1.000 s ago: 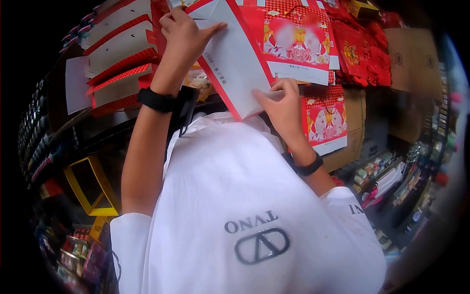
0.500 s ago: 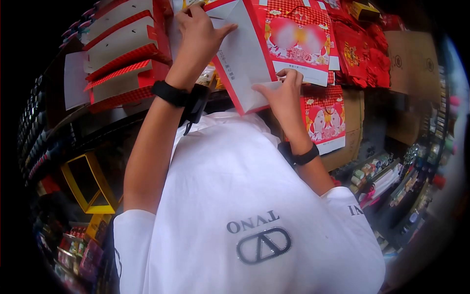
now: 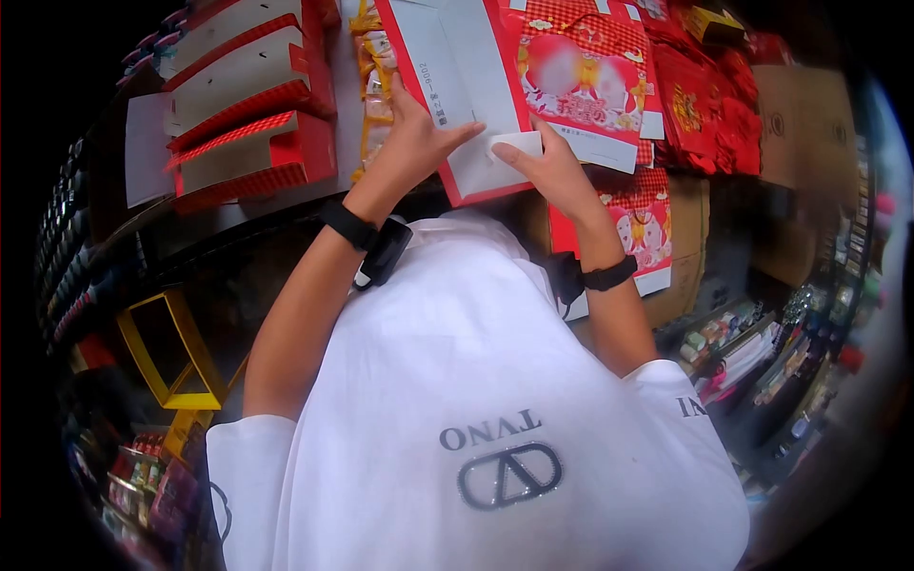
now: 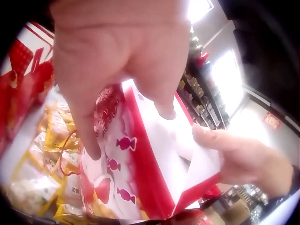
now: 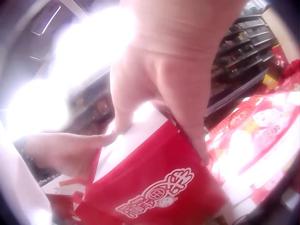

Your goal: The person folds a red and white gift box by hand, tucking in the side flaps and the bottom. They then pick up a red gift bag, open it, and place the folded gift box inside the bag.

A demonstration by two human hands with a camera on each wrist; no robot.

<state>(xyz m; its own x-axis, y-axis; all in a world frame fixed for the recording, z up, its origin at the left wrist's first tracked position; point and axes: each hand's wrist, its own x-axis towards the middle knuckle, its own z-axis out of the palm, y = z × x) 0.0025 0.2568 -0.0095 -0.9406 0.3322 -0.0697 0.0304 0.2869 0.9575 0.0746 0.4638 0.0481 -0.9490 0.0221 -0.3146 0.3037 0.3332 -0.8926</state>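
A red-and-white cardboard gift box (image 3: 466, 67) is held in front of the chest, its white face with a line of black print turned up. My left hand (image 3: 414, 143) grips its left side, thumb across the white face and fingers along the printed side. A white end flap (image 3: 519, 145) stands partly folded at the near end, and my right hand (image 3: 564, 176) pinches it with the thumb on top. In the left wrist view, candy drawings show on the box side (image 4: 124, 171); in the right wrist view, a red side (image 5: 164, 187) carries white lettering.
Several open red-and-white boxes (image 3: 243, 90) stand in a row at the left. Yellow-edged wrapped packets (image 3: 373, 95) lie behind the left hand. Flat printed boxes (image 3: 581, 81) and red bags (image 3: 700, 105) lie to the right, near brown cartons (image 3: 804, 124). A yellow frame (image 3: 171, 352) stands lower left.
My left hand has slid from the far part of the box down its left side toward the near end. The right hand keeps its pinch on the flap. The box now stands more upright in view.
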